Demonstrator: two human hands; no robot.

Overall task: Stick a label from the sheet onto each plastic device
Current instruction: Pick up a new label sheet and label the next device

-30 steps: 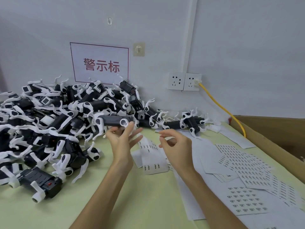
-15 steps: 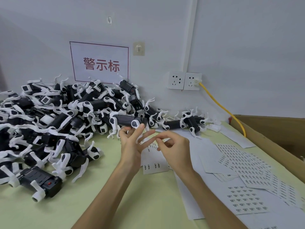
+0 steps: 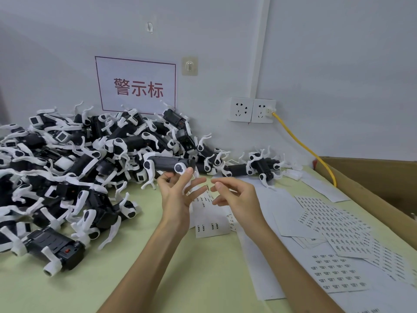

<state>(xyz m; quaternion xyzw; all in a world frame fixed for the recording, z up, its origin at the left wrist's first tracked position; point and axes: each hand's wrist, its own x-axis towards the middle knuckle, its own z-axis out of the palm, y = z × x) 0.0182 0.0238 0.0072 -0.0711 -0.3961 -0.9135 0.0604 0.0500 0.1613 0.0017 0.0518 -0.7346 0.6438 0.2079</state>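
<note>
A black plastic device (image 3: 168, 166) with white curved clips at both ends is held level above the table (image 3: 203, 279), before a heap (image 3: 67, 168) of like devices, pinched from below by thumb and forefinger of the left hand (image 3: 178, 195), its other fingers splayed. The right hand (image 3: 237, 197) hovers just beside, over a label sheet (image 3: 211, 224), fingers loosely curled, gripping nothing visible; whether a label clings to a fingertip is too small to tell

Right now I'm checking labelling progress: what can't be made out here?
Head view.
Right hand pinching a label or not: too small.
Print on white paper label sheets: too small.
Pile of black-and-white plastic devices: cut by left edge.
Far side of the black plastic device in the left hand: turned away.
</note>
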